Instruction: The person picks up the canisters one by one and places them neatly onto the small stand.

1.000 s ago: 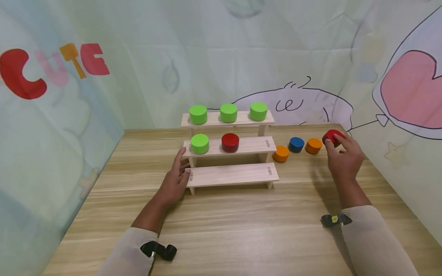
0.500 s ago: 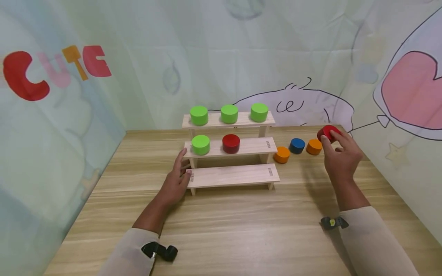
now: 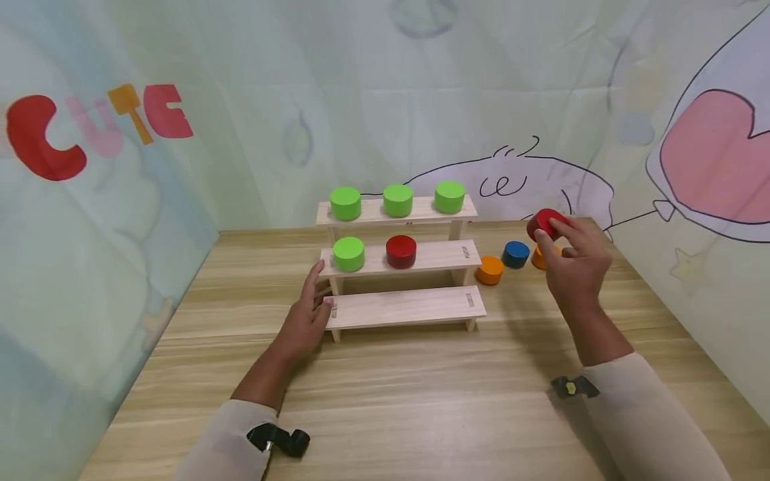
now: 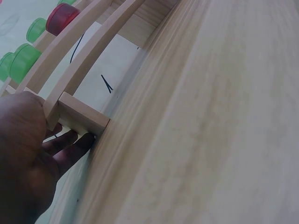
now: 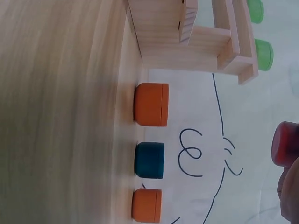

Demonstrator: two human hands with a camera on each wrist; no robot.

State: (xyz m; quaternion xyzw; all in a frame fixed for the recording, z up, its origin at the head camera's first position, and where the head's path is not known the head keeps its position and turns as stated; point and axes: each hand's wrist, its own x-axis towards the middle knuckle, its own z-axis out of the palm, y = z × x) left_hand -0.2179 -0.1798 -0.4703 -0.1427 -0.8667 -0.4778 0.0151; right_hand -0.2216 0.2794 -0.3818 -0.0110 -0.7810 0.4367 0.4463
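A three-tier wooden stand [image 3: 400,310] stands on the table. My left hand [image 3: 303,321] rests against its left end, thumb at the lowest shelf's edge and fingers reaching along the side. My right hand [image 3: 579,266] pinches a red round block [image 3: 540,224] in the air, right of the stand. On the middle shelf sit a green block [image 3: 349,254] and another red block [image 3: 401,252]. Several green blocks [image 3: 398,200] line the top shelf. The held red block [image 5: 284,144] shows at the right wrist view's edge, most of that hand being out of frame.
Right of the stand, an orange block [image 3: 490,270], a blue block [image 3: 515,254] and another orange block [image 5: 146,206] stand in a row on the table; my right hand partly covers the last one in the head view. A printed cloth [image 3: 252,133] hangs behind.
My right hand has moved left and slightly up with the red block, now in front of the far orange block. The left hand keeps its place on the stand.
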